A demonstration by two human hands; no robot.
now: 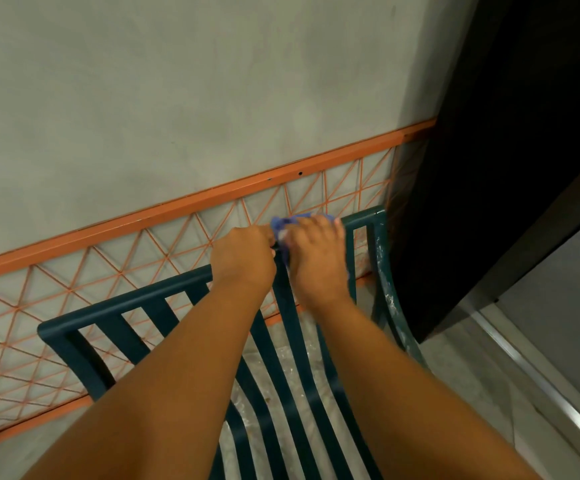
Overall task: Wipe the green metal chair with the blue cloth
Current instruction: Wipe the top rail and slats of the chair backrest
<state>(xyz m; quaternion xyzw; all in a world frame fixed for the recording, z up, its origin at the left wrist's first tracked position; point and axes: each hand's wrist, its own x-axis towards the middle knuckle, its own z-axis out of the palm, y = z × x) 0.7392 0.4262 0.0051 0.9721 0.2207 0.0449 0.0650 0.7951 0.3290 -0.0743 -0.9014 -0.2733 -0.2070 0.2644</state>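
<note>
The dark green metal chair [115,308] with vertical slats fills the lower middle of the head view, its top rail running from lower left to upper right. My left hand [243,258] grips the top rail near its middle. Just to its right, my right hand [316,254] holds the blue cloth [281,225] against the same rail, fingers curled over it. Only a small bunched part of the cloth shows above and between the hands. White specks mark the chair's right post.
An orange metal lattice panel [163,216] stands against the grey wall [177,81] right behind the chair. A dark doorway or panel [506,150] rises at the right, with a metal floor track [541,386] below it. Pale tiled floor shows through the slats.
</note>
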